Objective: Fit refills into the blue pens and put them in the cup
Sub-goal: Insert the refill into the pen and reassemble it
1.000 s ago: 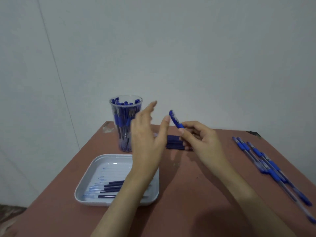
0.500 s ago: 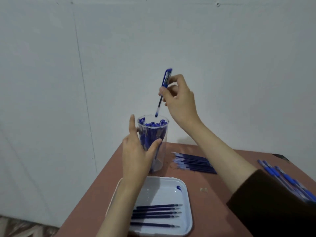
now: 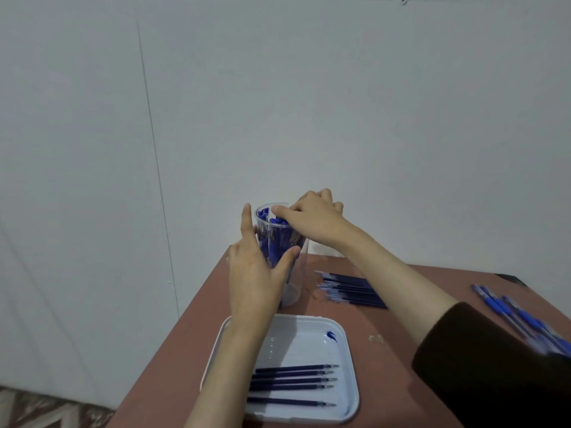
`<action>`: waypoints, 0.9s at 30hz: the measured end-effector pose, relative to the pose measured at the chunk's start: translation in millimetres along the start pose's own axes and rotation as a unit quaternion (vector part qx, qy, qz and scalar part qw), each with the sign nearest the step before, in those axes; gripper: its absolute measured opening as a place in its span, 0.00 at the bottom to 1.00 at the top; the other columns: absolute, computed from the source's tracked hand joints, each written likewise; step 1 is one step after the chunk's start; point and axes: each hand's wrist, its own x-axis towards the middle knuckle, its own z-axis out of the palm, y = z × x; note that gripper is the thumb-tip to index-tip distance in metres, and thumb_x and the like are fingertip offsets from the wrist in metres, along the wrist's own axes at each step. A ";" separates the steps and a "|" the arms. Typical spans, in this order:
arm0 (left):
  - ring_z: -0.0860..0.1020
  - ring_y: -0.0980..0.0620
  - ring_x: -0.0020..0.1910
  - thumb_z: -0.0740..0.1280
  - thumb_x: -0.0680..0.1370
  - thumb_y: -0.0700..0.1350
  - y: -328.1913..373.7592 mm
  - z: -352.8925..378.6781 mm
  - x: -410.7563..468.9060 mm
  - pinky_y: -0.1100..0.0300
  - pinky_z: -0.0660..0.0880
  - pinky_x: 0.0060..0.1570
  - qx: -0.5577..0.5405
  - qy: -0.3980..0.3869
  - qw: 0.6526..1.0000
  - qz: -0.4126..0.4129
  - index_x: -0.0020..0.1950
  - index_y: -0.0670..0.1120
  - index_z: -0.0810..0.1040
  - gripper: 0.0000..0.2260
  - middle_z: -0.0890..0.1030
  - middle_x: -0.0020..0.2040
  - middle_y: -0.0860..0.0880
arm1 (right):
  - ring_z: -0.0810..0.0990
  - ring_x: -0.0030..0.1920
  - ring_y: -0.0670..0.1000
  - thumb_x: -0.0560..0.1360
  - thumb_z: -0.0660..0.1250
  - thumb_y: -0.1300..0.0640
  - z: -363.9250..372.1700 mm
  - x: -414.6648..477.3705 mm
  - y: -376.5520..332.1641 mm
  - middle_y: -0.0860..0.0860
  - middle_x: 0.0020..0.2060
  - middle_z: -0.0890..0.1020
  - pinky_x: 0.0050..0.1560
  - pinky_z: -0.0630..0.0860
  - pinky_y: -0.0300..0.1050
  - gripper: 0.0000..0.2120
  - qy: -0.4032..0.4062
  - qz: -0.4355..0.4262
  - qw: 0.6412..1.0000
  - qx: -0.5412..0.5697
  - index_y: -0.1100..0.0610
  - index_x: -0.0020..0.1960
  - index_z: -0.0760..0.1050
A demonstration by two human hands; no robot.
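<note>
A clear plastic cup (image 3: 296, 278) packed with blue pens (image 3: 276, 239) stands at the table's far left corner. My left hand (image 3: 256, 273) is wrapped around the cup's side, thumb in front and forefinger up along the rim. My right hand (image 3: 312, 219) lies over the cup's mouth, its thumb and fingertips pinching the cap end of a blue pen that is down among the others. Loose dark blue refills (image 3: 352, 288) lie in a pile just right of the cup. Several more refills (image 3: 293, 378) lie side by side in a white tray (image 3: 352, 369).
Several blue pens (image 3: 519, 316) lie in a row near the table's right edge. The reddish-brown table (image 3: 386, 359) butts against a pale wall. A small blue speck (image 3: 332, 335) sits in the tray. The floor shows at the lower left, past the table's left edge.
My right hand has come down from above the cup to its mouth, and the pen it held has gone into the cup. My left hand has kept its hold on the cup.
</note>
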 end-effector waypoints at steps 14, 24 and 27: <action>0.65 0.46 0.64 0.64 0.74 0.40 34.6 4.6 -22.3 0.52 0.66 0.64 0.072 0.133 0.974 0.171 0.70 0.42 0.67 0.23 0.73 0.66 0.44 | 0.66 0.64 0.51 0.80 0.59 0.46 -31.1 -56.3 44.1 0.50 0.58 0.77 0.65 0.64 0.50 0.14 0.125 -0.056 0.984 0.114 0.51 0.57 0.79; 0.66 0.51 0.57 0.60 0.73 0.43 89.8 96.6 -78.9 0.62 0.62 0.60 0.024 -0.087 0.971 0.223 0.68 0.44 0.70 0.22 0.77 0.58 0.47 | 0.79 0.49 0.49 0.75 0.66 0.56 -51.9 -145.0 194.9 0.49 0.44 0.81 0.48 0.73 0.41 0.08 0.077 0.183 0.979 0.037 0.53 0.52 0.81; 0.66 0.52 0.57 0.62 0.73 0.41 94.6 111.1 -90.8 0.63 0.61 0.60 0.022 -0.132 0.964 0.230 0.68 0.45 0.70 0.22 0.76 0.58 0.48 | 0.78 0.54 0.51 0.75 0.64 0.57 -67.2 -165.6 227.6 0.47 0.50 0.81 0.45 0.72 0.39 0.08 0.078 0.233 0.969 -0.002 0.56 0.50 0.81</action>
